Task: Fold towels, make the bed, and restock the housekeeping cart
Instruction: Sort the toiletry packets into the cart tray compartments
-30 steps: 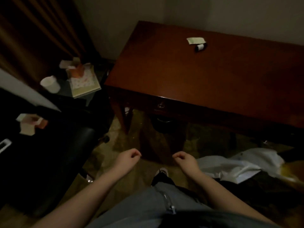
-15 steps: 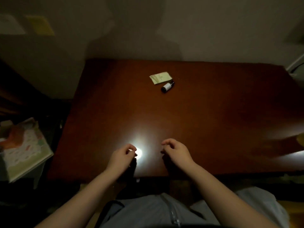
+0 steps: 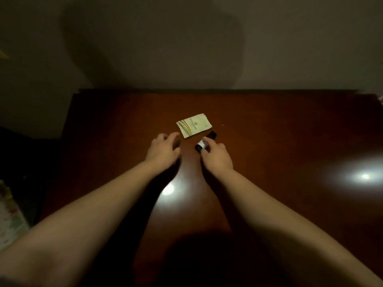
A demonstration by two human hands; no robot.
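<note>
Seemingly clearing amenities off the counter (image 3: 269, 141): right hand (image 3: 217, 158) grip pinches the small bottle (image 3: 204, 142); left hand (image 3: 163, 150), spread empty, should next close on the sachet (image 3: 194, 125).

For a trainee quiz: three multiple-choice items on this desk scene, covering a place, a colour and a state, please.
1. Where is the sachet? A on the floor; B on the desk, just beyond the bottle; C under the bottle.
2. The sachet's colour? A red; B blue; C pale green.
3. The bottle is: A lying on its side; B standing upright; C broken.
B: it lies flat past the bottle. C: its face is pale green. A: its length runs along the desk, the right hand pinching it.
</note>
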